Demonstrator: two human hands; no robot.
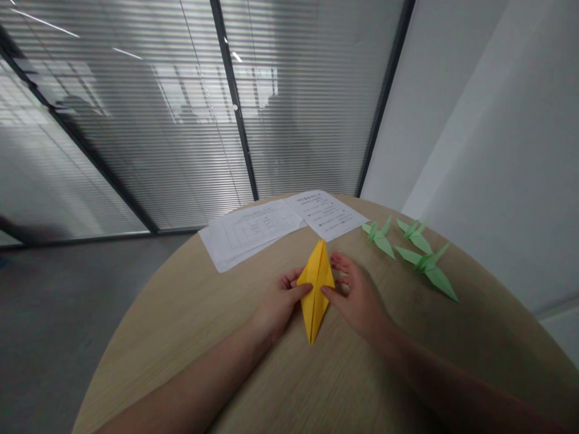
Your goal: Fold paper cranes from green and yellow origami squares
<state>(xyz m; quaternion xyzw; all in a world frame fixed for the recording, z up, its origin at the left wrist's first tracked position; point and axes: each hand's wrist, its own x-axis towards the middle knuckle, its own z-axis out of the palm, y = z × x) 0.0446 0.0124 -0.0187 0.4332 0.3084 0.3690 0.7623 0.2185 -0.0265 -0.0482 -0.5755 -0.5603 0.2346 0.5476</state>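
A yellow origami piece (pixel 319 268), folded into a long diamond with a slit down its lower half, is held just in front of me over the table. My left hand (pixel 283 301) pinches its left corner, thumb on top and fingers curled behind the edge. On the opposite side, the thumb of my right hand (pixel 357 295) presses on the paper near the right corner. The other fingers of that hand curl beside the right edge, slightly apart; whether their tips touch the paper is hard to see.
The round wooden table (pixel 181 325) carries three green paper cranes (pixel 425 263) at the right. Printed sheets (pixel 257 229) lie toward the far edge, with another printed page (pixel 328 214) overlapping them. Behind stand a glass partition with blinds (pixel 307 120) and a white wall (pixel 497 150).
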